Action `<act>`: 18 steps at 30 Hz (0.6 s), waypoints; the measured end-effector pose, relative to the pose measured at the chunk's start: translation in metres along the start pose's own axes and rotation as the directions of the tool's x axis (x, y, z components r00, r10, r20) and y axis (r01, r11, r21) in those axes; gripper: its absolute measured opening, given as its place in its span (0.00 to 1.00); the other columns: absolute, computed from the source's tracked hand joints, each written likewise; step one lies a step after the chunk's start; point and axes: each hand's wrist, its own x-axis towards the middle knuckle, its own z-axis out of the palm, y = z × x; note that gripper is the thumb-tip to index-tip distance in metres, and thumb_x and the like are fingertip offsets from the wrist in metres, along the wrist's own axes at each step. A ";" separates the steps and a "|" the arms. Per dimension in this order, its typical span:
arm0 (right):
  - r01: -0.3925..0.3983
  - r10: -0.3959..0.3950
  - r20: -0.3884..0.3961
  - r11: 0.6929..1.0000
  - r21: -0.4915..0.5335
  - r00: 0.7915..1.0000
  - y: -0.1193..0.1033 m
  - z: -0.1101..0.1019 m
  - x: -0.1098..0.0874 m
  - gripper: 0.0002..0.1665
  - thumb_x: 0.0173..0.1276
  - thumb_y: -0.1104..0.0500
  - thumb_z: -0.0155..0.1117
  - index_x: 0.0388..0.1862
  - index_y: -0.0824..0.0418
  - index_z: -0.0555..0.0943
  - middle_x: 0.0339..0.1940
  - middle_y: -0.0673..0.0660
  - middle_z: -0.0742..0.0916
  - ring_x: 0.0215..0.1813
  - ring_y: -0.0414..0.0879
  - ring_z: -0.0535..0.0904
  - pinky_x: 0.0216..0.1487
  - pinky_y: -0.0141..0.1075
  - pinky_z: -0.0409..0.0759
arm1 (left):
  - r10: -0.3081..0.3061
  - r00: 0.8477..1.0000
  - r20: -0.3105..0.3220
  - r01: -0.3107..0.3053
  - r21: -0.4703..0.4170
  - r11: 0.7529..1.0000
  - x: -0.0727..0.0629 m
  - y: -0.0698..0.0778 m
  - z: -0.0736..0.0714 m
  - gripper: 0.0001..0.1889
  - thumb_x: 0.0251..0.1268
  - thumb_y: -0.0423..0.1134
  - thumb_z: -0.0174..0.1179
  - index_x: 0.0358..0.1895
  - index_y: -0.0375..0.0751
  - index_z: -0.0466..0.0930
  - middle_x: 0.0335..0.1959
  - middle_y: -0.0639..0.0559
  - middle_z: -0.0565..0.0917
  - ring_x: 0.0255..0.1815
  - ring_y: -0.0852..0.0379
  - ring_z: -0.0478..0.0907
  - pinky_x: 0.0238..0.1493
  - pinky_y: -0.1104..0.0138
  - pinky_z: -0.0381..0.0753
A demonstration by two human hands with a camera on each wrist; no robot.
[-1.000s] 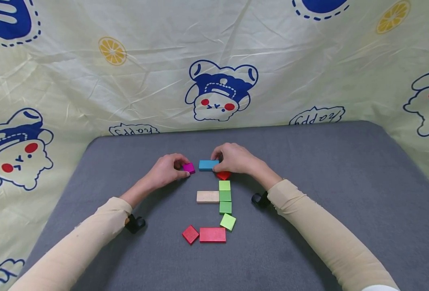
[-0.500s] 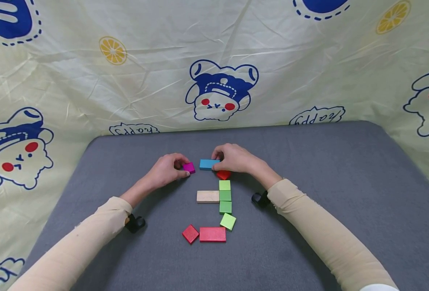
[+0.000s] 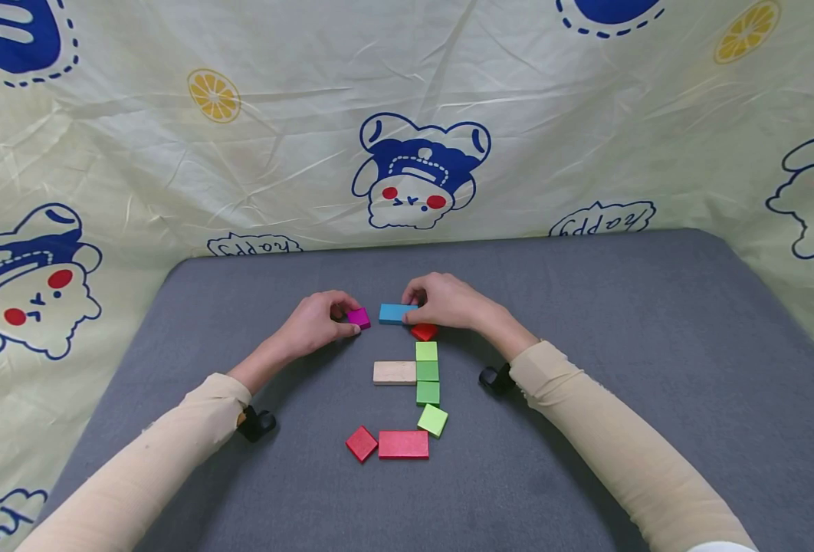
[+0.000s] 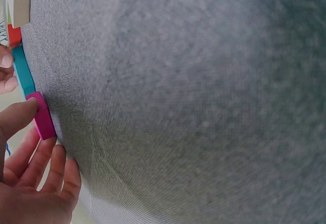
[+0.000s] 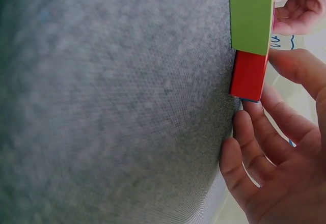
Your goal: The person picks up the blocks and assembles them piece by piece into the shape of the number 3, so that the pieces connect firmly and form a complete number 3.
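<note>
In the head view my left hand (image 3: 316,322) pinches a small magenta block (image 3: 359,318) between thumb and fingers. The left wrist view shows the thumb on one side of that magenta block (image 4: 42,116) and fingertips at its other end. My right hand (image 3: 448,300) grips the right end of a blue rectangular block (image 3: 395,313), its thumb on the near side. A narrow gap separates the blue and magenta blocks in the head view. Just below the right thumb lies a red block (image 3: 424,332), partly hidden by the hand.
Below the red block runs a column of several green blocks (image 3: 428,372), the lowest one turned askew. A plain wooden block (image 3: 394,373) touches its left side. Nearer are a red rectangular block (image 3: 403,445) and a tilted red block (image 3: 362,445) on the grey tabletop (image 3: 586,322).
My right hand has shifted the blue block very slightly to the right. The left hand and the magenta block have stayed in place.
</note>
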 end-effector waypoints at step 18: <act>0.021 -0.021 0.004 1.000 -0.009 1.000 0.001 0.001 -0.002 0.15 0.62 0.51 0.71 0.45 0.56 0.84 0.39 0.52 0.83 0.44 0.47 0.75 0.44 0.38 0.75 | 0.011 1.000 -0.010 -0.011 0.002 1.000 -0.001 -0.001 0.001 0.17 0.60 0.36 0.68 0.52 0.39 0.82 0.44 0.46 0.81 0.45 0.49 0.75 0.47 0.57 0.75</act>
